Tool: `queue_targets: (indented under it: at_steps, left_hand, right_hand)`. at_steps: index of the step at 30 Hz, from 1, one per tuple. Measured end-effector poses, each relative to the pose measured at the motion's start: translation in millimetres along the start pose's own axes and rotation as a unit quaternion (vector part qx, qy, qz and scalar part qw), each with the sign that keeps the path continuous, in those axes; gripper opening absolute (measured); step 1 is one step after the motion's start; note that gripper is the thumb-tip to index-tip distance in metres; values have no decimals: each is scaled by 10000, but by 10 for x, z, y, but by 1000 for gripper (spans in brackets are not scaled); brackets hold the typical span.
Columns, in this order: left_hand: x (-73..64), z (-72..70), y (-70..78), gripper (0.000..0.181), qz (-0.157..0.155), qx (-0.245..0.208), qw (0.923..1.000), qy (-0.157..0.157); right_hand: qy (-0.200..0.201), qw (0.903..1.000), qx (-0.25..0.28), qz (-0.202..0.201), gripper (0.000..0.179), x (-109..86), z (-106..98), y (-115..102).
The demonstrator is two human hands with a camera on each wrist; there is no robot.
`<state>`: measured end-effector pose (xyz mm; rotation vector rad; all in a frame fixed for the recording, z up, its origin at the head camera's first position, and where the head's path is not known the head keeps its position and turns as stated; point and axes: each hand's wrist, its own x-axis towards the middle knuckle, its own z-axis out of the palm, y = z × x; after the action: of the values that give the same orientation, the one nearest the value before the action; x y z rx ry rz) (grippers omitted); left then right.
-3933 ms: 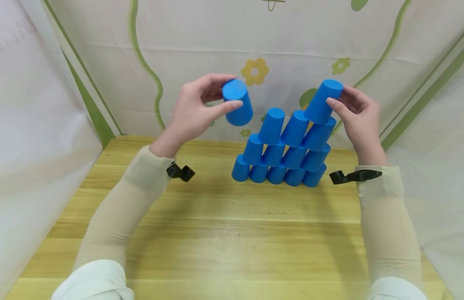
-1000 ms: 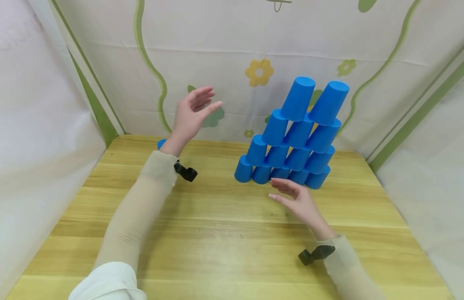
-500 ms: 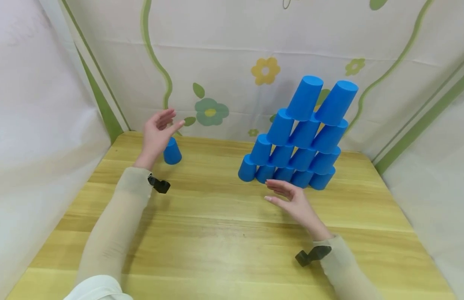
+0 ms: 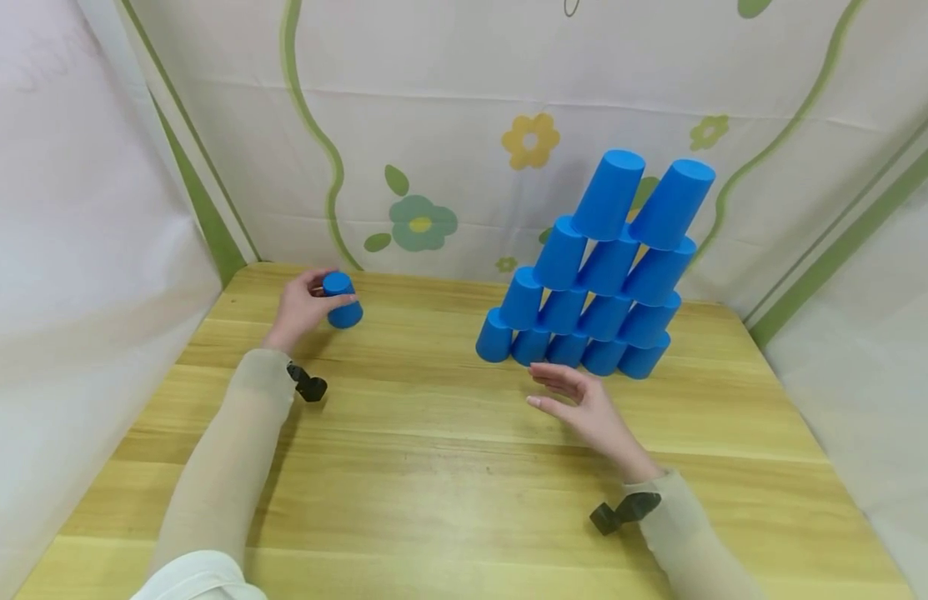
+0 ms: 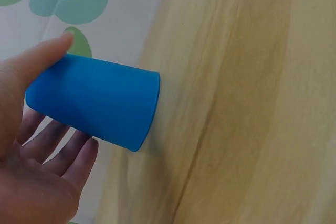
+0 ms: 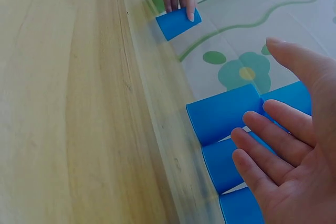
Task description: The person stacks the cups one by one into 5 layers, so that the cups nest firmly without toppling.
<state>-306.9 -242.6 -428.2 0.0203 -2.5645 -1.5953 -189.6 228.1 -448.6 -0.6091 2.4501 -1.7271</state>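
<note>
An upside-down blue cup (image 4: 347, 316) stands on the table at the back left, and my left hand (image 4: 300, 310) holds it, thumb across the near side and fingers behind. In the left wrist view the same cup (image 5: 100, 100) lies between thumb and fingers. To the right rises a stepped stack of upside-down blue cups (image 4: 606, 267), with two cups on its top row. My right hand (image 4: 584, 408) hovers before the stack's bottom row with fingers extended and nothing in it. From the right wrist, cups of the stack (image 6: 224, 111) appear beyond the fingers.
The wooden table (image 4: 433, 483) runs back to a pale patterned cloth (image 4: 433, 142). Cloth also hangs on the left and right sides. Dark wrist cameras (image 4: 309, 385) are strapped to both sleeves.
Both hands released cups: two now form the stack's top row. The left hand then moved left and down, lately taking hold of the lone cup. The right hand lowered, then stayed nearly still.
</note>
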Motion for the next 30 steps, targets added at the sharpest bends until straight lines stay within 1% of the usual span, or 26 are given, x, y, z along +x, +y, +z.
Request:
queue_targets:
  at_steps: [3,7,12,18,21,24,30]
  left_hand:
    - [21,-3,-22,77,-65,-12,10000,-48]
    - [41,10,17,77,-139,-184,9997,53]
    - [26,30,115,74,-68,-236,9994,224]
    - [15,66,196,69,62,-285,9991,297]
    - [13,84,277,69,152,-287,9991,284]
    - [9,110,382,68,336,-285,9987,243]
    - [-22,183,636,66,740,-446,9961,162]
  right_hand:
    - [2,10000,39,-21,48,0,-5,-6]
    - [10,10000,41,22,49,-5,-7,-18]
    - [4,9999,52,123,48,-35,-9,-19]
    - [20,10000,20,72,47,-56,-9,4]
    - [32,10000,26,39,47,-57,-15,20]
    - [49,10000,23,49,47,-62,-21,30]
    - [63,9999,13,86,48,-65,-30,38]
